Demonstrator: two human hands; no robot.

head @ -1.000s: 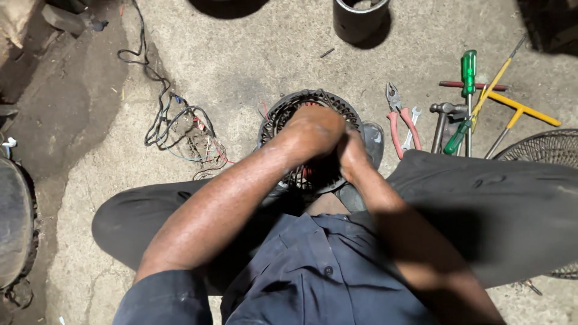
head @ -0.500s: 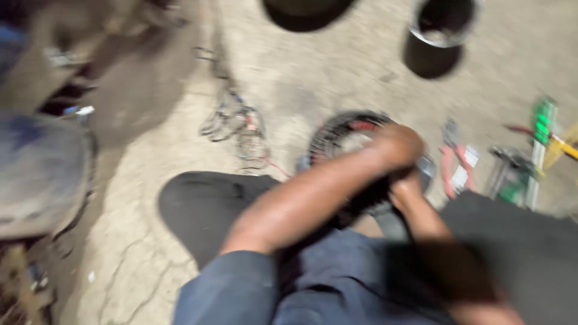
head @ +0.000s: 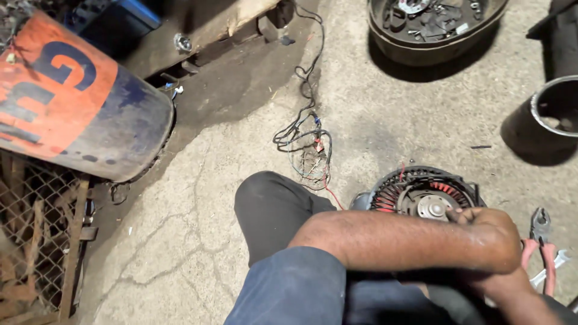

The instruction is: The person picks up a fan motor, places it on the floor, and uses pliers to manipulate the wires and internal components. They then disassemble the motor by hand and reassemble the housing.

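Sitting: a person in dark trousers and a blue sleeve sits low on the concrete floor [head: 198, 241], the head camera looking down past the forearms
Motor stator: a round fan motor stator [head: 421, 195] lies on the floor just ahead of the person's knee; copper-red windings ring a dark core, a pale metal hub with a shaft sits at its middle, and thin red leads rise from its far edge
Left hand: the left hand [head: 490, 238] reaches across the body and rests on the near right edge of the motor stator, fingers curled down on it; whether they pinch anything cannot be told
Right hand: the right hand [head: 500, 286] lies under the left wrist, mostly hidden; its grip cannot be told
Pliers: red-handled pliers [head: 539, 241] lie on the floor just right of the hands, a spanner [head: 551, 271] beside them
Wires: a loose tangle of wires [head: 307, 150] trails from the upper floor down toward the stator
Floor: grey, cracked, gritty, darker with stain at upper left
Surroundings: an orange and blue drum [head: 72, 102] tilts at upper left above a rusty wire mesh [head: 30, 241]; a dark round basin of small parts [head: 433, 36] sits at the top, a black cylindrical pot [head: 542, 126] at the right edge
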